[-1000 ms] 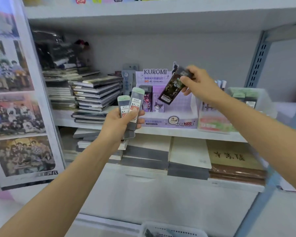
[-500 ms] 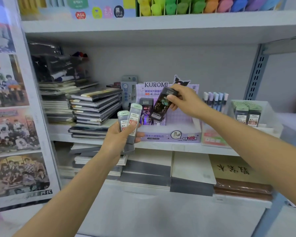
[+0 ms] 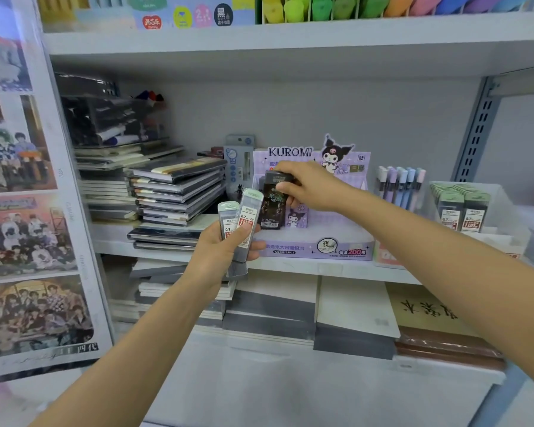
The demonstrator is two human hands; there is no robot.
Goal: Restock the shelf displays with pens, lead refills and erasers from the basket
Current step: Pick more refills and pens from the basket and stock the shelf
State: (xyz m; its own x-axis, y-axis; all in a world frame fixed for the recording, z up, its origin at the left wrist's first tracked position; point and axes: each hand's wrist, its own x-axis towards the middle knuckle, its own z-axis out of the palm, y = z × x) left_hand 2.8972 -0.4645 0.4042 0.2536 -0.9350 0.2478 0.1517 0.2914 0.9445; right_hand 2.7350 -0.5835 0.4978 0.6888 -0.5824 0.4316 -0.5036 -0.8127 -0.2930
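Black lead-refill case (image 3: 271,202) – pinched by the right hand (image 3: 305,188) – nearly seated in the Kuromi display (image 3: 313,241); left hand (image 3: 219,255) grips two green-capped refills (image 3: 239,224) – unplaced.

Stationery shop: stocked shelf (image 3: 290,266), priced lead-refill display box (image 3: 315,245).

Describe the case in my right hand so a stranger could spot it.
Find the purple Kuromi display box on the middle shelf. The right hand grips a case at its left end. It alone is black; the neighbouring pack is lilac.
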